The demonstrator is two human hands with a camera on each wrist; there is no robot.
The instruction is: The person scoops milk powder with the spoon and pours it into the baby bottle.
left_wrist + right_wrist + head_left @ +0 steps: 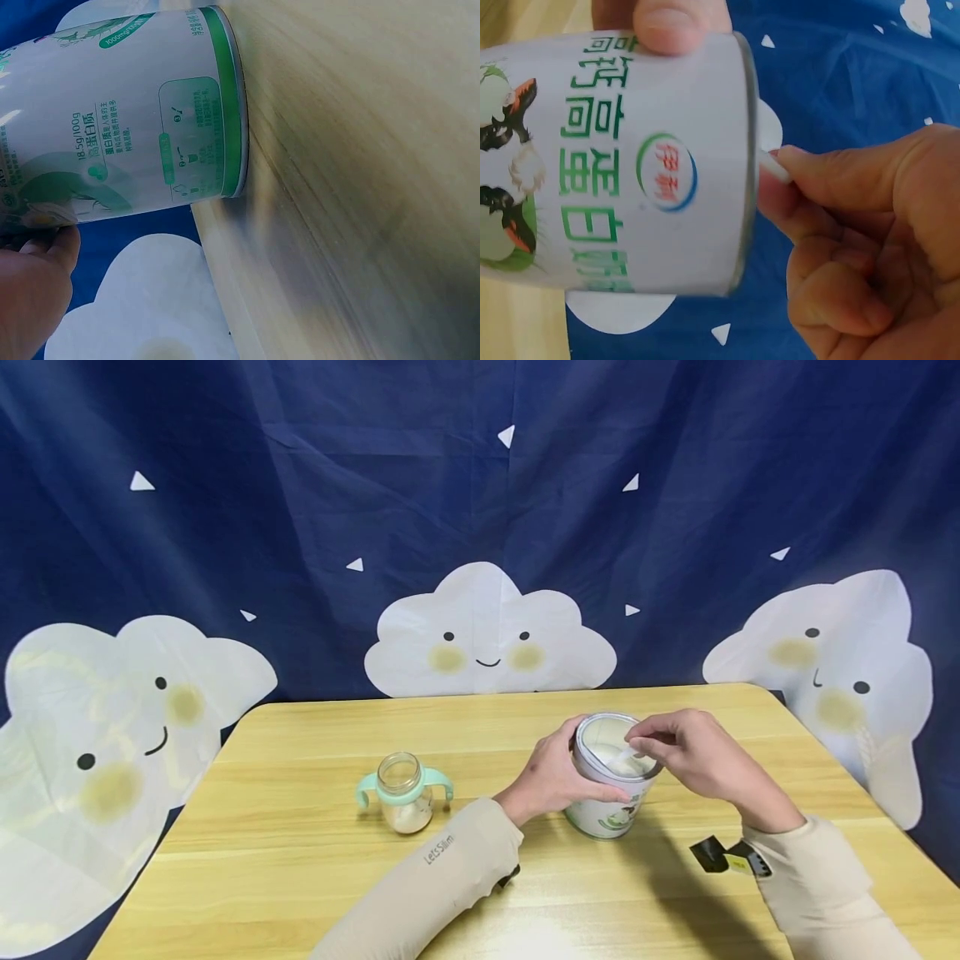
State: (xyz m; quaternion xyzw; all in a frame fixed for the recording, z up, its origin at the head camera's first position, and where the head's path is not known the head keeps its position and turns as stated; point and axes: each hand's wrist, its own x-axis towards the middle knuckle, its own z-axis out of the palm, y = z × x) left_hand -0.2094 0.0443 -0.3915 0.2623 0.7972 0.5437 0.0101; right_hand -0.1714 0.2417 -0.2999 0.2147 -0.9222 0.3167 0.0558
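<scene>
My left hand (558, 772) grips the side of a white-and-green milk powder can (606, 818), its thumb across the front near the top. The can has no lid on, and pale powder shows inside. Over the rim, my right hand (693, 756) pinches the thin white handle (776, 166) of what looks like a scoop between thumb and forefinger. The scoop's other end is hidden by the can wall in the right wrist view. To the left stands an uncapped baby bottle (406, 795) with mint-green handles and whitish contents low inside.
A light wooden table (285, 877) carries the can and bottle. Behind it hangs a dark blue curtain (420, 468) printed with smiling white clouds. The table's far edge runs close to the curtain, beyond the can.
</scene>
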